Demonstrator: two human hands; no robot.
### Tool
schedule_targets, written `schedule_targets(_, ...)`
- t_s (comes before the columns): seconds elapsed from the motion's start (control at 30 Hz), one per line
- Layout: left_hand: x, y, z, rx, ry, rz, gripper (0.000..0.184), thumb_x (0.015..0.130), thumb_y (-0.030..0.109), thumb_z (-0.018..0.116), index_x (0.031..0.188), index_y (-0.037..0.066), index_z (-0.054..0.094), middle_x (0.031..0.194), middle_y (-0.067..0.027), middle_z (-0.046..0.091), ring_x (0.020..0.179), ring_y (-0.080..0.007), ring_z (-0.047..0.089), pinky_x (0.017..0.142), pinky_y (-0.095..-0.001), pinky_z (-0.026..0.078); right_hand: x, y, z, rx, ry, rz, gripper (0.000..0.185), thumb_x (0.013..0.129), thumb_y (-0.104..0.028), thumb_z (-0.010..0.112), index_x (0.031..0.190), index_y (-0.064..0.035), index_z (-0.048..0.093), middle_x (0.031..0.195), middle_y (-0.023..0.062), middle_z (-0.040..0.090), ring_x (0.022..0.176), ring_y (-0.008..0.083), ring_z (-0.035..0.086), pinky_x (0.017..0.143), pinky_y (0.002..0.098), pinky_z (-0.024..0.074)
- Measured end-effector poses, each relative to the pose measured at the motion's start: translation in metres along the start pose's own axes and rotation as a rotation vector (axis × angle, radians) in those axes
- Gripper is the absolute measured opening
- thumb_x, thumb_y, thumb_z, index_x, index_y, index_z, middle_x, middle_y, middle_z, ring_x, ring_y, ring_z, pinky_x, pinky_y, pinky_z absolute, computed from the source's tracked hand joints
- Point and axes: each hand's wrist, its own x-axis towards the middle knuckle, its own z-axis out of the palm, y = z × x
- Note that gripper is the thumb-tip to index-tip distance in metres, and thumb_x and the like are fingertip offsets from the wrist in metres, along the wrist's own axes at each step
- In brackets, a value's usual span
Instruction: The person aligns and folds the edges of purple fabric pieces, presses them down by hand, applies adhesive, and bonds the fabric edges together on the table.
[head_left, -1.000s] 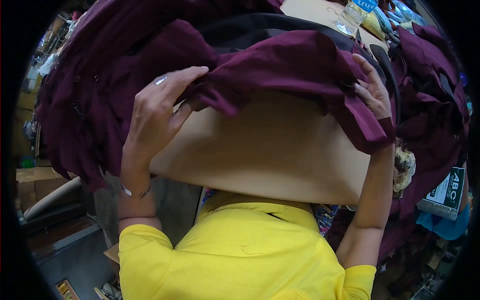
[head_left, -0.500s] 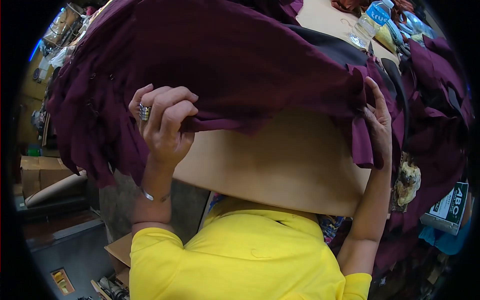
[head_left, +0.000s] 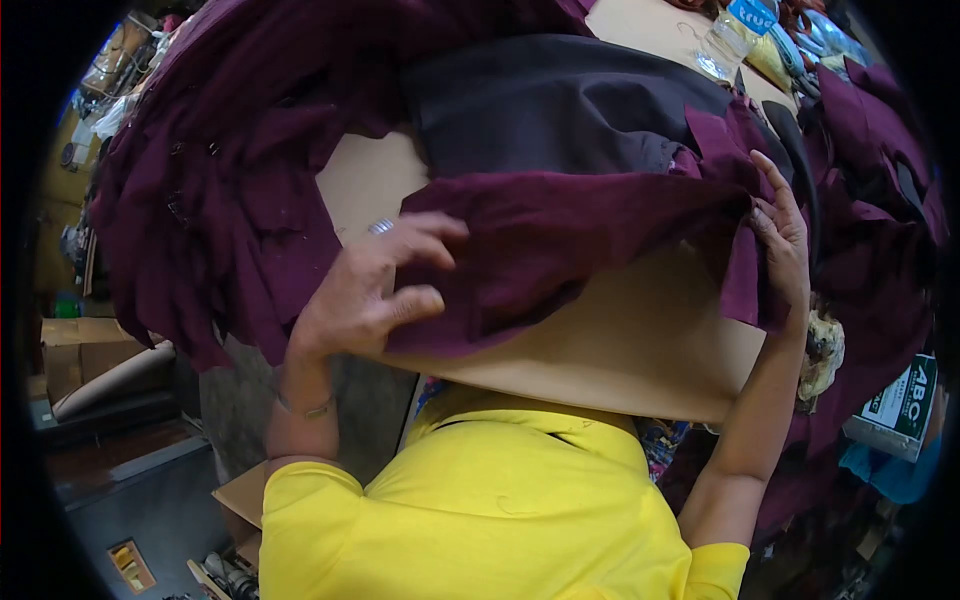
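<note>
A maroon piece of cloth (head_left: 540, 235) stretches across the front of the tan table (head_left: 650, 345). My right hand (head_left: 785, 240) pinches its right end between thumb and fingers, near a folded maroon strip. Over the cloth's left end hovers my left hand (head_left: 372, 285), slightly blurred, its thumb and fingers apart and a ring on one finger. Behind the maroon cloth lies a black piece of fabric (head_left: 540, 105), partly covered by it.
A large pile of maroon cloth (head_left: 220, 210) drapes over the table's left side. More maroon cloth (head_left: 880, 260) hangs at the right, beside a white and green ABC box (head_left: 905, 410). A plastic bottle (head_left: 735, 40) lies at the back right. Cardboard boxes (head_left: 85, 350) stand at lower left.
The maroon cloth has come down toward me and lies lower, uncovering the black fabric. My left hand has moved right and down and its fingers have opened. My right hand keeps its pinch.
</note>
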Motion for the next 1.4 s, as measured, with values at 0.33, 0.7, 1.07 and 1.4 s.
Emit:
schedule_targets(0.33, 0.008, -0.022, 0.025, 0.248, 0.045, -0.213, 0.045, 0.073, 0.030, 0.071, 0.110, 0.007, 0.058, 0.101, -0.0135, 0.060, 0.094, -0.0311, 0.056, 0.099, -0.0406, 0.034, 0.001, -0.003, 0.018, -0.083, 0.151, -0.013, 0.056, 0.082, 0.007, 0.043, 0.136, -0.0036, 0.034, 0.103, -0.0011, 0.054, 0.080, 0.0021, 0.049, 0.078, 0.0177, 0.0390)
schedule_targets(0.7, -0.001, -0.011, 0.015, -1.476, 0.126, -0.350, 0.031, 0.093, 0.016, 0.048, 0.118, -0.003, 0.049, 0.110, -0.0083, 0.059, 0.098, -0.0147, 0.057, 0.090, -0.0283, 0.043, 0.029, 0.011, 0.010, -0.173, 0.130, 0.041, 0.057, 0.081, 0.010, 0.039, 0.135, -0.0072, 0.036, 0.108, 0.0007, 0.055, 0.080, 0.0013, 0.050, 0.079, 0.0167, 0.0403)
schedule_targets(1.07, -0.009, 0.003, 0.001, -1.317, 0.327, -0.337, 0.023, 0.091, 0.011, 0.051, 0.109, -0.003, 0.054, 0.100, -0.0049, 0.061, 0.092, -0.0101, 0.057, 0.085, -0.0238, 0.044, 0.020, 0.009, 0.017, -0.330, 0.126, -0.056, 0.052, 0.085, 0.008, 0.042, 0.134, -0.0117, 0.040, 0.086, -0.0034, 0.056, 0.073, 0.0010, 0.045, 0.074, 0.0145, 0.0369)
schedule_targets(1.4, -0.022, 0.011, -0.004, -1.246, 0.454, -0.375, 0.022, 0.091, 0.009, 0.051, 0.110, -0.002, 0.052, 0.099, -0.0030, 0.060, 0.089, -0.0078, 0.056, 0.083, -0.0213, 0.043, 0.003, -0.022, 0.051, -0.956, 0.373, -0.318, 0.056, 0.078, 0.006, 0.051, 0.130, -0.0125, 0.045, 0.087, 0.0049, 0.060, 0.075, 0.0148, 0.053, 0.075, 0.0255, 0.0421)
